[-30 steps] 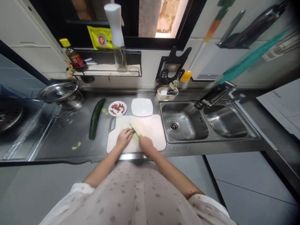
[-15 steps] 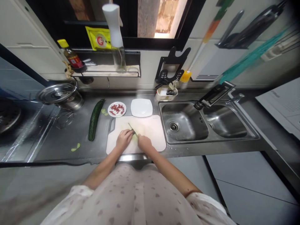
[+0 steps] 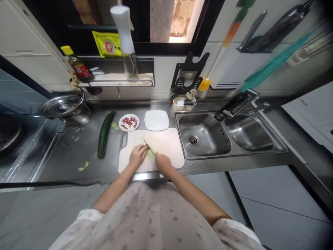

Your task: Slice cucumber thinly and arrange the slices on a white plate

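Note:
A pale cutting board point(image 3: 169, 147) lies at the counter's front edge beneath both hands. My right hand point(image 3: 163, 162) is closed around the handle of a knife point(image 3: 150, 147), its blade angled up and left across the board. With fingers bent together, my left hand point(image 3: 138, 155) presses on a cucumber piece just left of the blade; the fingers mostly hide it. Pale green cucumber slices point(image 3: 150, 153) lie beside the blade. A whole cucumber point(image 3: 105, 135) rests left of the board. Behind the board are a small plate of chopped red bits point(image 3: 129, 122) and a white square plate point(image 3: 156, 120).
To the right is a double steel sink point(image 3: 205, 135) with a faucet point(image 3: 235, 104). A lidded pot point(image 3: 66, 107) stands at the back left. A wall rack point(image 3: 114, 80) holds a sauce bottle point(image 3: 78, 64) and a spray bottle point(image 3: 126, 41). Green scraps point(image 3: 83, 166) lie front left.
My right hand and the knife have shifted slightly right and toward me, away from my left hand. My left hand stays in nearly the same place on the cucumber piece.

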`<action>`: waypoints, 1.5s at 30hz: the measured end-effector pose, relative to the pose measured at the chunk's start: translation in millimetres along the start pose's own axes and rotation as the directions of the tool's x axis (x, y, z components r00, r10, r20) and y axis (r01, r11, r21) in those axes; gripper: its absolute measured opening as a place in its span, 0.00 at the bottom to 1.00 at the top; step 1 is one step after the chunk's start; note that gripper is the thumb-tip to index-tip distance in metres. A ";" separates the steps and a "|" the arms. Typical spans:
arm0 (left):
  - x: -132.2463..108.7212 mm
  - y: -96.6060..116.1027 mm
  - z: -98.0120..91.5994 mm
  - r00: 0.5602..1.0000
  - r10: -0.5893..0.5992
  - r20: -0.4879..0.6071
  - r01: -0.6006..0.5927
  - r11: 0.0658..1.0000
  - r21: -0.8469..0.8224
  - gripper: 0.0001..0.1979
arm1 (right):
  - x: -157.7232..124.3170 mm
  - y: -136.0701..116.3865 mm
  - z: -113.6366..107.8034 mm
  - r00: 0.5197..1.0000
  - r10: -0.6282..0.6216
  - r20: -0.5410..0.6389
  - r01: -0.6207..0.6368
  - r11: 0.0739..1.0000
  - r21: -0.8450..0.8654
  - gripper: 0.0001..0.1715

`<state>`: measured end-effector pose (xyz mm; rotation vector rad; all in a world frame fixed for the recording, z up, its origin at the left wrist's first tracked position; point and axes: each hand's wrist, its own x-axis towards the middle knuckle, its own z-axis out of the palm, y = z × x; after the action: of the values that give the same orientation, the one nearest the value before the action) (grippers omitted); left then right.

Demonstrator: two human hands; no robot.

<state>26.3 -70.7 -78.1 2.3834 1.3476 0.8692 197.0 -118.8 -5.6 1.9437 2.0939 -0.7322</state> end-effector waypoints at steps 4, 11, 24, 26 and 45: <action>-0.1 1.3 0.0 1.000 -0.012 -0.003 0.012 1.000 -0.013 0.13 | -12.3 4.8 4.3 0.999 0.030 0.026 -0.030 1.000 -0.007 0.17; 2.4 7.2 -4.3 0.995 -0.095 0.008 0.096 0.995 -0.022 0.13 | -23.2 15.7 -7.9 0.997 0.044 0.063 -0.044 0.999 0.000 0.14; 38.2 15.9 -37.3 0.947 -0.304 -0.100 0.275 0.934 -0.229 0.17 | -27.2 40.5 -28.8 0.956 0.026 -0.292 -0.079 0.982 -0.171 0.19; 48.7 19.1 -43.6 0.980 -0.201 0.008 0.198 0.957 -0.211 0.16 | -25.7 41.8 -28.5 0.949 0.006 -0.316 -0.065 0.982 -0.178 0.20; 57.7 -17.4 -33.5 0.770 -0.631 0.095 0.626 0.717 -0.307 0.10 | -18.2 41.6 -29.9 0.944 -0.034 -0.327 -0.035 0.979 -0.201 0.17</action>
<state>16.1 -14.7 -39.3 1.4983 1.7094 0.8128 245.4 -119.9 19.1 2.0633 2.2445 -0.1850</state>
